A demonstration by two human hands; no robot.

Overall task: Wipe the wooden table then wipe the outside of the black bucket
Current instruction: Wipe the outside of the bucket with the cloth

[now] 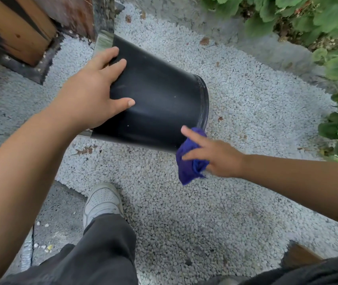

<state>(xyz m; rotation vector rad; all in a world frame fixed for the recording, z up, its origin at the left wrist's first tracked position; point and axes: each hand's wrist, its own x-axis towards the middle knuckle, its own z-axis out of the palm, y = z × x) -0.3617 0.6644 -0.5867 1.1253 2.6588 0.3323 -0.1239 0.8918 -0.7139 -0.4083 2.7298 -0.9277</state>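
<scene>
Head view, left to right: at the upper left of the frame stands a brown wooden post (18,27) on a dark base plate, its lower edge meeting the white gravel ground (236,95). Just right of it, the left hand (94,91) lies spread flat on the side wall of the black plastic bucket (159,99), fingers splayed toward the silver-taped end at upper left, thumb stretched along the wall. This bucket is tipped on its side at the centre of the frame, its ridged end pointing to the right. At its lower right edge the right hand (215,155) pinches a bunched purple cloth (192,159), which touches the bucket's lower corner while the index finger points out loose. Below centre, a white sneaker (102,200) and dark grey trouser leg (102,249) stand on the gravel, near the bucket but apart from it. Open gravel spreads right of the bucket and below the right forearm. Green leafy plants (318,19) line the upper right and right edge, well apart from the bucket.
</scene>
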